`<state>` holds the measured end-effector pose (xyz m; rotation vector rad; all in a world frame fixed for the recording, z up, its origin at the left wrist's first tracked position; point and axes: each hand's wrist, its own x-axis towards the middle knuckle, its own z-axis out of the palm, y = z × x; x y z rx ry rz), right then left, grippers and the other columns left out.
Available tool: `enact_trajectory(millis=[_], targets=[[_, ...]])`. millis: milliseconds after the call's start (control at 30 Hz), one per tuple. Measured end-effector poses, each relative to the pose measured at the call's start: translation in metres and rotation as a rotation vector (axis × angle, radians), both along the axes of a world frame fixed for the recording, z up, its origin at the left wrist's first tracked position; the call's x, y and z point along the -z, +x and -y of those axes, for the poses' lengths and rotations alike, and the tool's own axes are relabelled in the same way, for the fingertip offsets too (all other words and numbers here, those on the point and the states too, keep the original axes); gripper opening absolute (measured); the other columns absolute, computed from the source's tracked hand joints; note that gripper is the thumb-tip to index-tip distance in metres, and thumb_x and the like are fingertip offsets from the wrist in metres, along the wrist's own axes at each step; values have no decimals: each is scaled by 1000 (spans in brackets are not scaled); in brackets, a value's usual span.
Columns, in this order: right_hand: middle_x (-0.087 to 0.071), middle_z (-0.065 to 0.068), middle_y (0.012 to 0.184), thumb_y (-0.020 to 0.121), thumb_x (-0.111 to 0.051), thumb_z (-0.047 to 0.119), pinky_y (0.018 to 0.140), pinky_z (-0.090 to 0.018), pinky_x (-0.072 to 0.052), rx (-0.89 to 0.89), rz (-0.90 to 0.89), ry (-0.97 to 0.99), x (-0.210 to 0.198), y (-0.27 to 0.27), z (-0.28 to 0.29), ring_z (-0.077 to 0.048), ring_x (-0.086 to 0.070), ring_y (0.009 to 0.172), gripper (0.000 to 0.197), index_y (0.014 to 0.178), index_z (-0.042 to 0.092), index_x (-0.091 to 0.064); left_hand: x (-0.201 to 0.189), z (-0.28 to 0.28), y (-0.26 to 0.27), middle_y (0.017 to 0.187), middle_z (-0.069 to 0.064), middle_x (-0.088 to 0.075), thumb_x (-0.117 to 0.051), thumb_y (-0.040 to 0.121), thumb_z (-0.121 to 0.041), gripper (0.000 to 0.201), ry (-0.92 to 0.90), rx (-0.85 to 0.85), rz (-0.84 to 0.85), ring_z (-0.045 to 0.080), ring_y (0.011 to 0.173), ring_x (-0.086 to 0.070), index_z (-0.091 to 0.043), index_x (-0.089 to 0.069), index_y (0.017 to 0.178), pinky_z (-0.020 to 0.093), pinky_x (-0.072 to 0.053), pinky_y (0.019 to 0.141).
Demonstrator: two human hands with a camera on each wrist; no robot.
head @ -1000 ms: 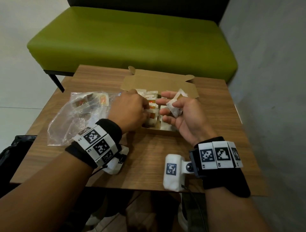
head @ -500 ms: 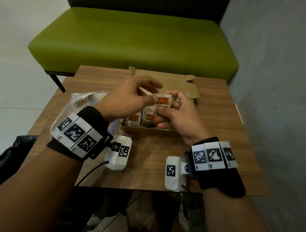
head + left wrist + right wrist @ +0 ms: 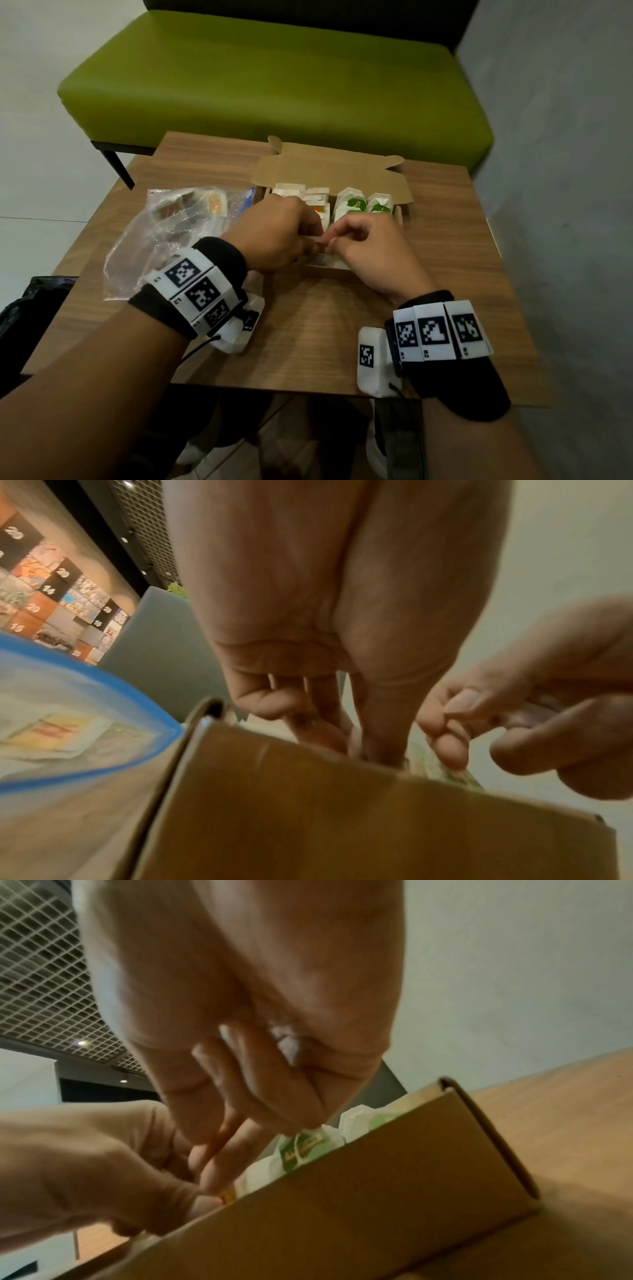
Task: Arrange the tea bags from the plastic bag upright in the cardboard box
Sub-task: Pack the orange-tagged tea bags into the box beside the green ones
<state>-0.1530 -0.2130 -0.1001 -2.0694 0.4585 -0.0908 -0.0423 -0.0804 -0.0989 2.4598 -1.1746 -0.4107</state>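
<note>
The open cardboard box (image 3: 394, 186) lies mid-table, its lid flap folded back. Orange-labelled tea bags (image 3: 317, 202) stand in its left row and green-labelled ones (image 3: 356, 204) in its right row. Both hands meet over the box's near end. My left hand (image 3: 305, 233) and right hand (image 3: 337, 238) both pinch one tea bag (image 3: 318, 238) down inside it. In the right wrist view an orange sliver (image 3: 227, 1196) shows at the right fingertips (image 3: 212, 1180), beside the green bags (image 3: 304, 1148). The plastic bag (image 3: 178, 233), left of the box, holds several more tea bags.
The small wooden table (image 3: 308, 335) has bare wood between the box and its near edge. A green bench (image 3: 274, 78) stands just beyond the table, and a grey wall (image 3: 565, 171) runs along the right. Something black (image 3: 20, 308) sits low on the left.
Half a second ago both hands held an orange-labelled tea bag above the box. They have since come down with it into the box's near end.
</note>
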Motion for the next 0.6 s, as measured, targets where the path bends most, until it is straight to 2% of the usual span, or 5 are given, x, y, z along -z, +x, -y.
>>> enact_trajectory(millis=[133,300,400,500,600], targets=[[-73,10,102,95,-60,16,72,-18,-44,-126,-164,-133,0,1,-5,-6,-62,97,23,96,29,-79,7,3,0,85,-6,-59,-69,87,-25,7,7,-50,169,15,79,-54,-23,-74,92,28,-39,64],[-72,4,109,95,-59,26,90,-39,-56,-167,-254,-291,1,3,-12,-18,-62,104,22,106,30,-78,7,5,0,86,-3,-57,-68,88,-22,10,-4,-57,223,13,76,-49,-17,-73,96,26,-34,64],[-69,2,107,97,-58,34,85,-37,-54,-184,-303,-370,0,4,-16,-20,-61,101,22,110,31,-76,7,7,-2,93,-1,-61,-68,88,-21,10,-11,-66,241,14,80,-51,-18,-72,96,28,-36,65],[-67,1,96,97,-56,42,74,-33,-47,-203,-335,-434,0,6,-17,-21,-61,94,24,102,29,-76,8,9,-3,98,1,-64,-68,88,-22,10,-23,-75,254,14,82,-52,-18,-72,96,29,-40,66],[-66,2,93,97,-58,44,74,-33,-49,-208,-346,-416,1,6,-16,-20,-61,93,23,102,30,-75,8,9,-2,100,0,-62,-67,87,-25,13,-23,-85,263,19,87,-58,-20,-70,99,32,-45,67]])
